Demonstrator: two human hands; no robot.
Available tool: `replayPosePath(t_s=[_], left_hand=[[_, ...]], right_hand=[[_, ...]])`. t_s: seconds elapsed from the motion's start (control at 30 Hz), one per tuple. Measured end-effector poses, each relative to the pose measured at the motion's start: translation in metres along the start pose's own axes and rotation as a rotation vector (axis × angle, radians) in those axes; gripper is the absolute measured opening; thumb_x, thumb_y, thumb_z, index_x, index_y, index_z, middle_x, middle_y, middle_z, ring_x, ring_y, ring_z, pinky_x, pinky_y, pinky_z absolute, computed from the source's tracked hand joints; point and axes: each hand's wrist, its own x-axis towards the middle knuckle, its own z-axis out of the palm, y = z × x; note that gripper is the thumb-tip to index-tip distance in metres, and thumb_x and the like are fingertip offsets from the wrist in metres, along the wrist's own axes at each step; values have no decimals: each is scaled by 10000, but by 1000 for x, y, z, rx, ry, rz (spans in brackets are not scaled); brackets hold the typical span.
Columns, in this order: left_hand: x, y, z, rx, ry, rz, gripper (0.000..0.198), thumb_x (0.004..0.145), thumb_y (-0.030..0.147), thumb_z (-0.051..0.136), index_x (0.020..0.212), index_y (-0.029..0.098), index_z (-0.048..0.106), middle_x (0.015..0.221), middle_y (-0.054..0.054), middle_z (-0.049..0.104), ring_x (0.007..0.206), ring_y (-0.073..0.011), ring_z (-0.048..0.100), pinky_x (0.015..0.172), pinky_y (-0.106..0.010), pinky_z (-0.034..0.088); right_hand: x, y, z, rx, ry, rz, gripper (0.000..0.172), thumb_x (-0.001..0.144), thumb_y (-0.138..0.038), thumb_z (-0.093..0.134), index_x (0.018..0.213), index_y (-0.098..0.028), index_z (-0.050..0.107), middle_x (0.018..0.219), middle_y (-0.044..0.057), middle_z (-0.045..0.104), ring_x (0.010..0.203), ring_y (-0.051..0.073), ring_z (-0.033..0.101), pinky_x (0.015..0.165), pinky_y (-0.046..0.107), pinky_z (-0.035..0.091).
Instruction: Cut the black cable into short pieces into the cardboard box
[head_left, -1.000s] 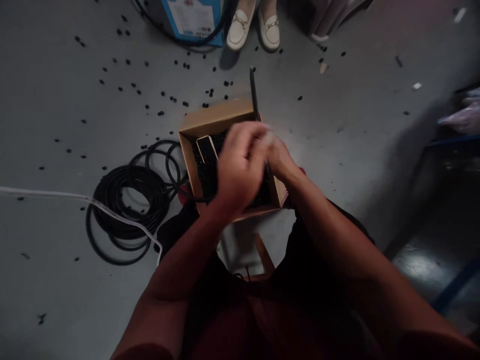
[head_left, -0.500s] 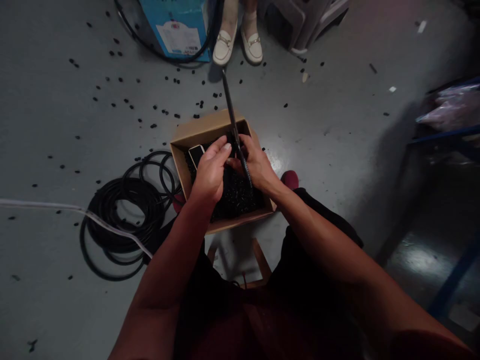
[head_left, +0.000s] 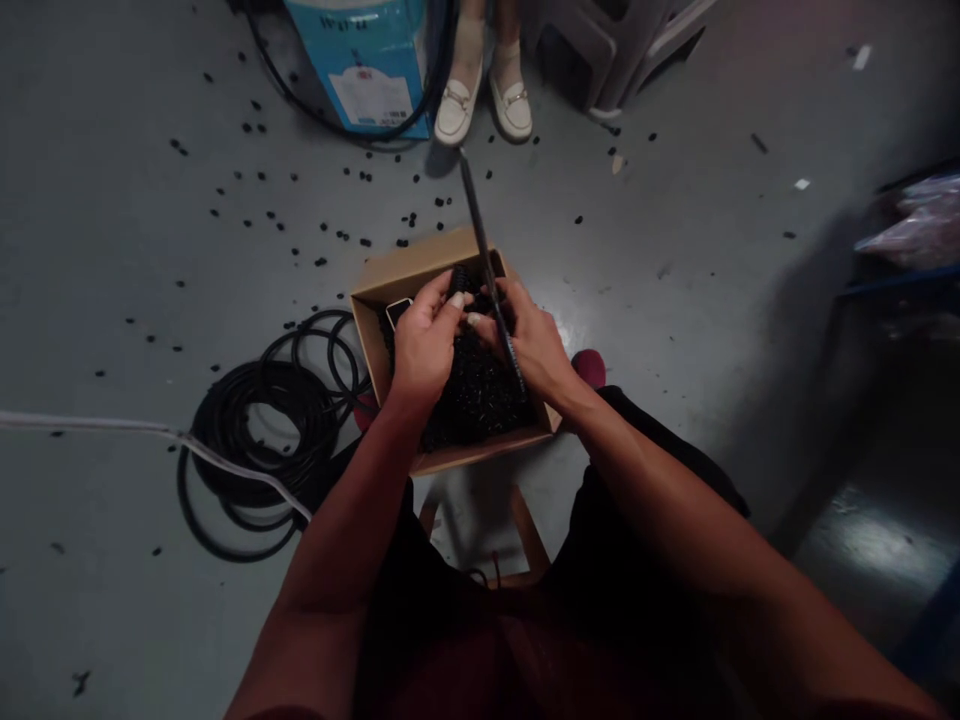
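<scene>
- Frame center: right hand (head_left: 534,340) clamped round a dark rod (head_left: 478,215), probably stiff, light, best gripped mid-length.
- Beside it, left hand (head_left: 424,348): fingers bunched, grip unclear.

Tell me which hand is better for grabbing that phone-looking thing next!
Probably the left hand: it's close beside the phone-looking thing, while the right hand is farther away, holding the long dark rod.

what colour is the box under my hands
The box is brown, best seen in the head view.
</scene>
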Motion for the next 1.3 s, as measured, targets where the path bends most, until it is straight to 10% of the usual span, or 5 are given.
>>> replayPosePath(t_s=[0.6,1.3], left_hand=[[12,22,-44,419,-44,119,397,853,212,559,1242,224,634,1166,-62,680,1062,-218,618,1021,-360,431],[9,30,-45,463,-99,81,278,813,268,559,1031,197,716,1008,-33,720,907,-199,625,885,-318,481]], right_hand=[[-9,4,-8,-76,-146,118,508,861,-609,506,1205,-241,566,917,74,676,881,287,643,815,469,508],[-11,-1,-8,17,-290,120,645,774,-563,633,1287,-204,478,1166,126,617,1029,304,601,894,494,468]])
